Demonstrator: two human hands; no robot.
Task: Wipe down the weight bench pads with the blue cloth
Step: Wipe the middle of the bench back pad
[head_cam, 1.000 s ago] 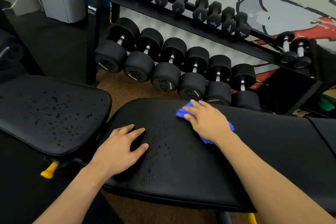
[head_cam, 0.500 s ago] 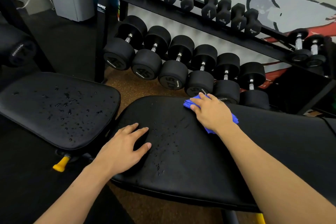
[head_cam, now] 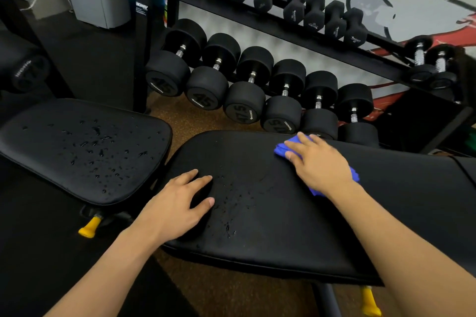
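Observation:
The long black back pad (head_cam: 262, 234) of the weight bench lies across the middle, with water droplets near its left end. My right hand (head_cam: 318, 163) presses the blue cloth (head_cam: 282, 148) flat on the pad's far edge; most of the cloth is hidden under the palm. My left hand (head_cam: 177, 207) rests flat on the pad's near left corner, fingers spread, holding nothing. The separate black seat pad (head_cam: 85, 152) sits to the left, speckled with droplets.
A black dumbbell rack (head_cam: 270, 31) stands right behind the bench, large dumbbells (head_cam: 244, 100) on its lower row nearly touching the pad's far edge. Yellow adjustment knobs (head_cam: 88, 228) stick out under the pads. Brown speckled floor shows between the pads.
My right hand has slid the blue cloth a little to the right along the far edge of the back pad. My left hand has stayed in place.

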